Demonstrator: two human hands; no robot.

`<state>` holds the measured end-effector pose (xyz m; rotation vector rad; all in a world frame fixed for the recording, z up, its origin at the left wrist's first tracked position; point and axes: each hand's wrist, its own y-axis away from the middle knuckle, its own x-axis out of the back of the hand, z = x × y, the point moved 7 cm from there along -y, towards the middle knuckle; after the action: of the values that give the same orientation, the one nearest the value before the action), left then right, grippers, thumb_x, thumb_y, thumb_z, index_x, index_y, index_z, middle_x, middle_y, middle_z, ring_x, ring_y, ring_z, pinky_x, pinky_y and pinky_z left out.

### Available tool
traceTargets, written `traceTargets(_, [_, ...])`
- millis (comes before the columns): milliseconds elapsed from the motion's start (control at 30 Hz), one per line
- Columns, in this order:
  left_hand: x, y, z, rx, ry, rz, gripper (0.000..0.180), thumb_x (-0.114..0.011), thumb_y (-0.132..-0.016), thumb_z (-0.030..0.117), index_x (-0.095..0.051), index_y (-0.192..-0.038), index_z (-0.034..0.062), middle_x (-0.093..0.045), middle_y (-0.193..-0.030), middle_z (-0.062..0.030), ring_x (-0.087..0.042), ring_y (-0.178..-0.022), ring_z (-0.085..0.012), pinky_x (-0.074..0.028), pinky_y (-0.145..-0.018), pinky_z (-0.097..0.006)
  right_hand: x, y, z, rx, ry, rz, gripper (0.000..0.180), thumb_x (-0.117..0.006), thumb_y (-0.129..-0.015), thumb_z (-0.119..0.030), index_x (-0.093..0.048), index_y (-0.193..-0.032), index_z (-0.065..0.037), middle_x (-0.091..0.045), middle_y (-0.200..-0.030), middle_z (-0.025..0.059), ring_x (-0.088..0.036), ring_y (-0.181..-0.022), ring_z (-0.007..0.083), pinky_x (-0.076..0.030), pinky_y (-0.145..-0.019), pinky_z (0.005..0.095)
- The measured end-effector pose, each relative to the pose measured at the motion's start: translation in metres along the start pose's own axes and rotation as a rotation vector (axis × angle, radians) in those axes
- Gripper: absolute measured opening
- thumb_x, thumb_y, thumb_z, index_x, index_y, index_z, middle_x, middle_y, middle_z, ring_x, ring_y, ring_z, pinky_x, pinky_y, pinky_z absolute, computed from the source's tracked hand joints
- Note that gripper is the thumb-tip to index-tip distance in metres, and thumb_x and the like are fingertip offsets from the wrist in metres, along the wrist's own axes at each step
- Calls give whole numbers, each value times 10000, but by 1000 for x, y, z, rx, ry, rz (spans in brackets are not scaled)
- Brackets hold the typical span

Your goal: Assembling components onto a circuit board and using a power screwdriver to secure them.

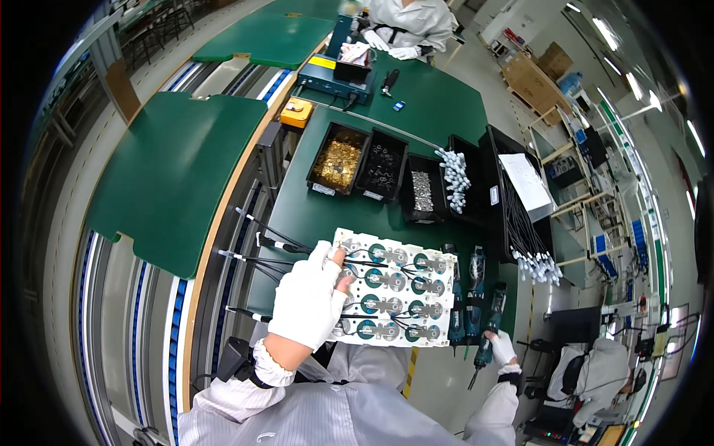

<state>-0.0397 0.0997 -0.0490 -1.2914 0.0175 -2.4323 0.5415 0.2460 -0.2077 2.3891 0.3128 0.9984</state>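
Note:
A white board [402, 297] with rows of grey metal parts, dark green rounds and black wires lies before me. My left hand [309, 301], in a white glove with bare thumb and finger tips, bends over its left edge. Its thumb and index finger are close together at a part there; what they pinch is hidden. Black cables [279, 245] with white ends stick out leftward past this hand. My gloved right hand [503, 348], right of the board, grips a teal and black electric screwdriver [491, 327], its thin bit pointing down.
Beyond the board stand black bins with brass parts [338, 163], black parts [381, 167], silver screws [422, 192] and white-capped pieces [454, 178]. Two more power screwdrivers [466, 297] stand beside the board. A larger bin [513, 197] holds cables. A co-worker [407, 26] sits across the green table [439, 97].

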Motion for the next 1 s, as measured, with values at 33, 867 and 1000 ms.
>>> traceTargets(33, [-2, 0, -1, -3, 25, -5, 448, -647, -968, 263, -620, -1364, 55, -573, -1387, -167, -637, -1068, -354, -535, -906, -448, 3, 17, 31, -45, -391, -13, 392, -747, -882, -284, -624, -1130, -7, -670, -875, 77, -650, -754, 227, -557, -732, 347])
traceTargets(867, [-8, 2, -6, 21, 27, -18, 452, -658, -946, 328, -621, -1349, 127, -593, -1290, -154, -651, -940, -338, -559, -805, -455, -227, 149, -521, 1318, -667, -499, 160, -633, -908, -78, -486, -947, -27, -585, -699, 100, -567, -632, 167, -534, -658, 319])
traceTargets(1000, [-9, 2, -6, 0, 41, 30, 447, -658, -944, 319, -616, -1343, 121, -580, -1323, -143, -650, -920, -338, -561, -787, -454, -230, 145, -524, 1268, -695, -607, 126, -649, -923, -66, -543, -971, -16, -607, -758, 77, -587, -686, 132, -509, -672, 302])
